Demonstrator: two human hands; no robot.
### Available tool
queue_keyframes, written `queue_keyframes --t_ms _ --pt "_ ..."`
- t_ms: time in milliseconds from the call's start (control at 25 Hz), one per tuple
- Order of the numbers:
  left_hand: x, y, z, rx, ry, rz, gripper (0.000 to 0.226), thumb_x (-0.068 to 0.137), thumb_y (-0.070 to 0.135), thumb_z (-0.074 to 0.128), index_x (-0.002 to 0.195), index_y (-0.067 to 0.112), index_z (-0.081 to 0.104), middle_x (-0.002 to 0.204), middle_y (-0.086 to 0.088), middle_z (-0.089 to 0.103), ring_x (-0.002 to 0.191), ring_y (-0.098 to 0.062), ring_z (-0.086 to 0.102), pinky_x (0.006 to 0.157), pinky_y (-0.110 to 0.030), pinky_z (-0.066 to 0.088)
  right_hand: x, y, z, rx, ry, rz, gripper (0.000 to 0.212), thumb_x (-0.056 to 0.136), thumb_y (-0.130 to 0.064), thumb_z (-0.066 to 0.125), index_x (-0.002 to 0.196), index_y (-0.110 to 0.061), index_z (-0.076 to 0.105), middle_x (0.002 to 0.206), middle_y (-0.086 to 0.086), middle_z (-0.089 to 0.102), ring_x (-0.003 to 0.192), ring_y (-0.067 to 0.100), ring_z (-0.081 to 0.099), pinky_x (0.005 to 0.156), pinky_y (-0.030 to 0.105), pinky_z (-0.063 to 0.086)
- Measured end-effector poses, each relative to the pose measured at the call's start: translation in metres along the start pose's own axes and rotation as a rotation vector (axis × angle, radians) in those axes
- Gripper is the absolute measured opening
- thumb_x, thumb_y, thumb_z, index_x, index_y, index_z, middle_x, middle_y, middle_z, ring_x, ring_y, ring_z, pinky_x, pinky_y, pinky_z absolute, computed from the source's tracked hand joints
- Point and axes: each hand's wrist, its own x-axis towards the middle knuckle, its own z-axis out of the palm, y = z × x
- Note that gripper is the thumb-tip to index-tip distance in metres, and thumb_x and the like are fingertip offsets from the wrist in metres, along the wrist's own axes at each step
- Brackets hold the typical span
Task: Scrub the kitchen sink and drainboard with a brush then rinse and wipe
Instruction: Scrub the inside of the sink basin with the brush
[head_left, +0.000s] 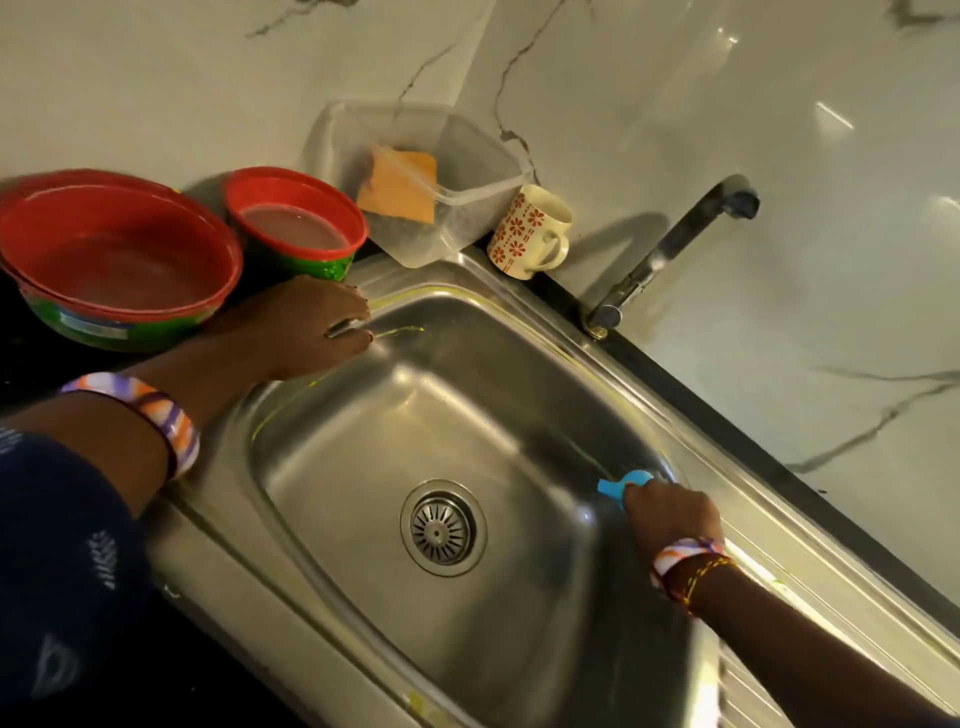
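One head-worn camera looks steeply down, close over the sink (322, 467), tilted so the wall (727, 130) runs diagonally across the top.

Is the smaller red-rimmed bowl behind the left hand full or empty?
Partly full: the smaller red-rimmed bowl holds cloudy liquid with a flat surface well below its rim. It stands upright, behind the left hand.

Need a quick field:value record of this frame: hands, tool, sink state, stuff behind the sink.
left hand: rests on the sink rim, far left corner
right hand: grips the blue brush against the basin's right wall
drain: strainer in place
tap: no water seen running
behind sink: mug, clear container holding a sponge, two red bowls
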Motion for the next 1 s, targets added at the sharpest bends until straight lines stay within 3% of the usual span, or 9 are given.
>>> queue_keyframes --t_ms 160,240,320,480,560,680,720,840,1000 --pt "0.0 0.0 0.005 0.0 0.022 -0.034 0.058 0.077 0.045 0.058 0.119 0.004 0.063 0.126 -0.013 0.06 0.124 -0.024 0.051 0.104 -0.034 0.036 0.009 -0.02 -0.004 0.025 0.073 0.015 0.023 0.09 -0.028 0.058 0.104 -0.012 0.067 0.092 0.006 0.071 0.084 0.025 0.07 0.068 0.03 0.053" --pt "-0.001 -0.001 0.005 -0.004 0.018 -0.032 0.061 0.075 0.048 0.058 0.118 0.005 0.063 0.126 -0.012 0.06 0.124 -0.023 0.051 0.104 -0.032 0.036 0.03 -0.041 -0.004 -0.028 0.037 -0.085 0.027 0.094 -0.027 0.049 0.116 -0.018 0.062 0.092 0.004 0.071 0.079 0.024 0.07 0.06 0.028 0.05" --pt "-0.001 -0.002 0.004 0.002 0.012 -0.031 0.069 0.07 0.054 0.052 0.116 0.005 0.065 0.125 -0.011 0.061 0.124 -0.022 0.052 0.103 -0.031 0.036 0.059 -0.056 -0.013 -0.084 0.24 -0.155 0.034 0.095 -0.028 0.043 0.126 -0.025 0.056 0.088 0.004 0.07 0.072 0.021 0.069 0.052 0.027 0.044" --pt "0.0 0.002 0.003 -0.004 -0.003 -0.049 0.068 0.069 0.051 0.049 0.118 0.006 0.064 0.127 -0.009 0.06 0.126 -0.02 0.05 0.104 -0.029 0.034 0.098 -0.074 -0.041 -0.053 0.361 -0.322 0.045 0.101 -0.016 0.027 0.146 -0.013 0.023 0.108 0.011 0.058 0.088 0.03 0.063 0.06 0.033 0.037" --pt "-0.001 0.001 0.002 -0.011 -0.01 -0.048 0.07 0.068 0.054 0.047 0.117 0.007 0.065 0.126 -0.008 0.061 0.126 -0.018 0.049 0.104 -0.028 0.034 0.09 -0.056 -0.034 -0.05 0.336 -0.304 0.047 0.101 -0.018 0.031 0.147 -0.017 0.021 0.108 0.01 0.06 0.087 0.028 0.064 0.059 0.031 0.037" --pt "0.0 0.001 0.002 -0.017 0.008 -0.05 0.059 0.075 0.047 0.056 0.117 0.006 0.065 0.126 -0.009 0.061 0.127 -0.018 0.049 0.104 -0.028 0.033 0.04 -0.033 -0.004 -0.087 0.115 -0.211 0.035 0.082 -0.03 0.066 0.116 -0.025 0.064 0.079 0.007 0.07 0.063 0.022 0.069 0.049 0.025 0.048" --pt "0.0 0.002 0.002 -0.014 0.011 -0.049 0.057 0.077 0.044 0.058 0.117 0.005 0.065 0.126 -0.009 0.061 0.126 -0.019 0.049 0.104 -0.028 0.034 0.025 -0.029 0.005 -0.063 0.052 -0.181 0.03 0.079 -0.03 0.07 0.107 -0.02 0.069 0.08 0.007 0.071 0.066 0.022 0.07 0.052 0.03 0.054" --pt "0.001 0.005 0.002 0.017 -0.008 -0.03 0.055 0.077 0.041 0.058 0.115 0.002 0.065 0.124 -0.012 0.062 0.124 -0.023 0.052 0.103 -0.031 0.035 -0.004 -0.026 0.016 0.1 -0.114 -0.095 0.031 0.098 -0.023 0.039 0.123 -0.016 0.055 0.122 0.004 0.062 0.113 0.024 0.06 0.088 0.034 0.05" --pt "0.001 0.003 0.002 0.024 0.001 -0.042 0.051 0.079 0.036 0.063 0.114 0.0 0.065 0.122 -0.016 0.062 0.123 -0.027 0.052 0.104 -0.034 0.035 -0.03 -0.045 -0.004 0.134 -0.206 -0.157 0.029 0.091 -0.026 0.051 0.116 -0.016 0.061 0.122 0.006 0.063 0.116 0.025 0.058 0.089 0.031 0.048"
